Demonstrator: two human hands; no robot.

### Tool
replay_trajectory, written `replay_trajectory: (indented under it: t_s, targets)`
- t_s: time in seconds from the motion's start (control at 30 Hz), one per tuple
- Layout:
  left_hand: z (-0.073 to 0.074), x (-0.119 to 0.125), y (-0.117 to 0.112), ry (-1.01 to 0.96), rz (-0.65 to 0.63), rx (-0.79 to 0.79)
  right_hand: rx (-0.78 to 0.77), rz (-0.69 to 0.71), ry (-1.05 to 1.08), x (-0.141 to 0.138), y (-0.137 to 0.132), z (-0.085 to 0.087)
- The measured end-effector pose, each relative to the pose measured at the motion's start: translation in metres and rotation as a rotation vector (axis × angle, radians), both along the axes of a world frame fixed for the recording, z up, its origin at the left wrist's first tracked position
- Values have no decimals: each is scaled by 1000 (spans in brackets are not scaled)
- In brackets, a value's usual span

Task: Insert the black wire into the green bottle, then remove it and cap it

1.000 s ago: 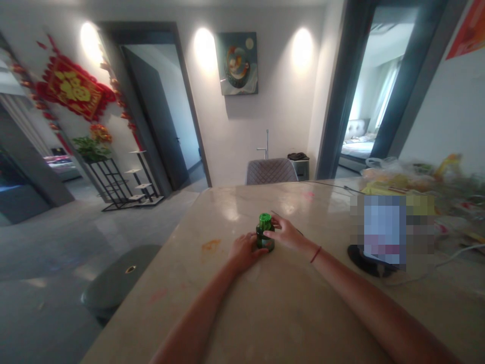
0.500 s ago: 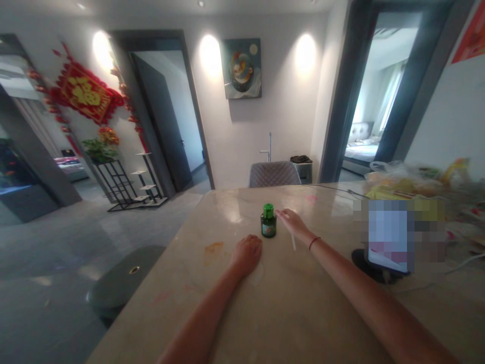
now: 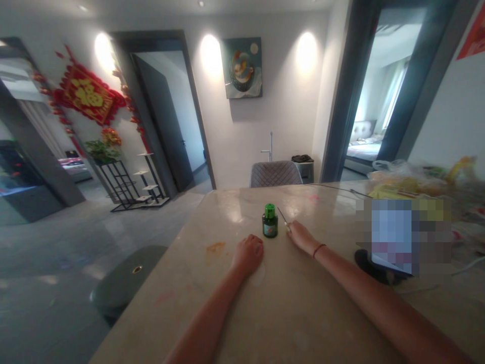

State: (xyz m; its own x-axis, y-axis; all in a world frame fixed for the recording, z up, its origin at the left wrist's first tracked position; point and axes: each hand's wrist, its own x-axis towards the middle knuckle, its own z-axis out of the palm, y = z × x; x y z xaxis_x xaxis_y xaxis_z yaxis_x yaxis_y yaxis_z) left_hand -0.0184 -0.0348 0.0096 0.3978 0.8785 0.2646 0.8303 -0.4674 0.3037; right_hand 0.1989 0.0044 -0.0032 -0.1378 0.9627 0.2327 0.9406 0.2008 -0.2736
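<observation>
A small dark-green glass bottle [image 3: 270,227] with a bright green cap and a label stands upright on the table. My right hand [image 3: 301,235] is just to its right, closed on a slim tool [image 3: 282,215] with a thin dark shaft and a pale part at the fingers. The shaft points up and left, beside the cap; I cannot tell its exact kind. My left hand [image 3: 249,253] rests on the table left of the bottle, fingers curled in and seemingly holding nothing. It sits close to the bottle, apart from it.
A lit screen on a black stand [image 3: 392,237], partly blurred out, stands at the right on the stone-look table [image 3: 303,303]. Behind it lie plastic bags [image 3: 407,177] and cables. A grey quilted chair [image 3: 276,174] is at the far edge, a green stool [image 3: 127,278] at the left.
My right hand has drawn back slightly from the bottle cap, toward me. The slim tool has turned: its dark shaft now points away, where a pale end hung below the hand before.
</observation>
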Motion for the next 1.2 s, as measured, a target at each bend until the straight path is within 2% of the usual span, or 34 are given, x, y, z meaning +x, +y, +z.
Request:
replay_trajectory:
  t_s: [0.17,0.3,0.37,0.53,0.67,0.73,0.77,0.83,0.93,1.0,1.03,1.13,1.2]
  targets:
    - [4,1,-3,21,9,7,-48,79,218,0,8,7]
    - [6,2,-5,80,26,13,23,79,327,14,-10,6]
    - [8,2,-5,73,3,-24,-23,125,379,20,-23,3]
    - [13,6,-4,-121,-10,-200,-266,221,614,25,-47,4]
    - [17,9,-3,-301,-51,-247,-291,248,628,21,-54,12]
    - [21,8,-3,-393,-44,-298,-342,287,708,19,-55,16]
    - [23,7,-2,-464,-53,-356,-421,324,794,19,-56,18]
    - [28,5,-2,-656,-125,-569,-638,438,1062,18,-56,21]
    - [30,1,-5,-927,-323,-1063,-966,616,1444,18,-54,20]
    - [28,0,-7,-952,-406,-1315,-1139,631,1525,17,-54,16]
    - [27,-1,-8,-944,-427,-1389,-1214,612,1527,16,-54,13]
    - [22,-4,-4,-933,-418,-1434,-1284,533,1508,14,-52,6]
    - [18,-5,1,-965,-321,-1283,-1181,486,1487,13,-47,7]
